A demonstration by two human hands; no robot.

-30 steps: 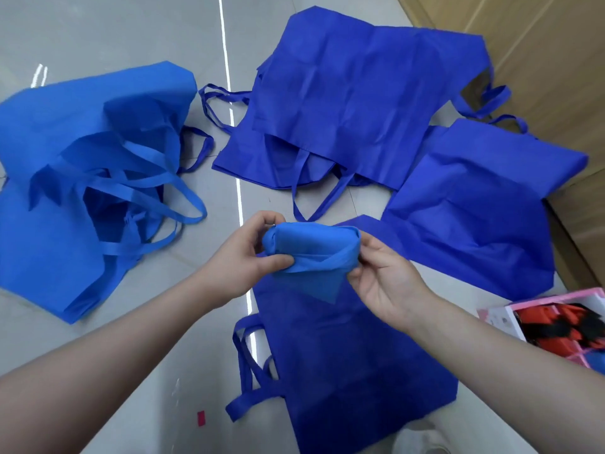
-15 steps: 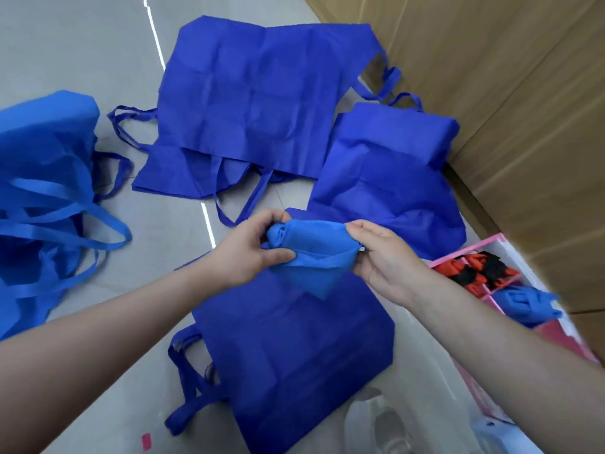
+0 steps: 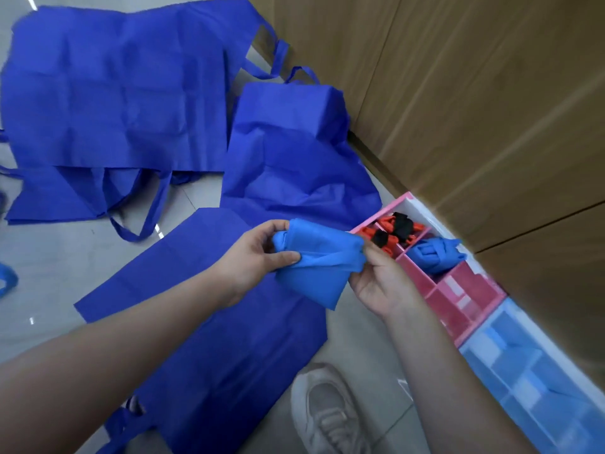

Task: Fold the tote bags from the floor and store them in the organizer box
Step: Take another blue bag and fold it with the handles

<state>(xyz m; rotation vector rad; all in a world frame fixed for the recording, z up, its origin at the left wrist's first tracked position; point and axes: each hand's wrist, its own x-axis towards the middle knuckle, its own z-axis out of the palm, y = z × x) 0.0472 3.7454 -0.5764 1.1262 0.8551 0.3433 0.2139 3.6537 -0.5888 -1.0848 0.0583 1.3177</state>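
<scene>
folded light-blue tote bag (image 3: 316,267) at frame centre | gripped by left hand (image 3: 258,257) and right hand (image 3: 379,283) | pink organizer box (image 3: 458,290) just right

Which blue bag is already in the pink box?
The small folded bag in the pink box, beside the red-and-black bundle. The others lie flat on the floor or are in the hands.

Folded bag (image 3: 314,267) mid-frame between left hand (image 3: 252,257) and right hand (image 3: 379,283); organizer box (image 3: 458,290) right, flat bags (image 3: 118,93) upper left
</scene>
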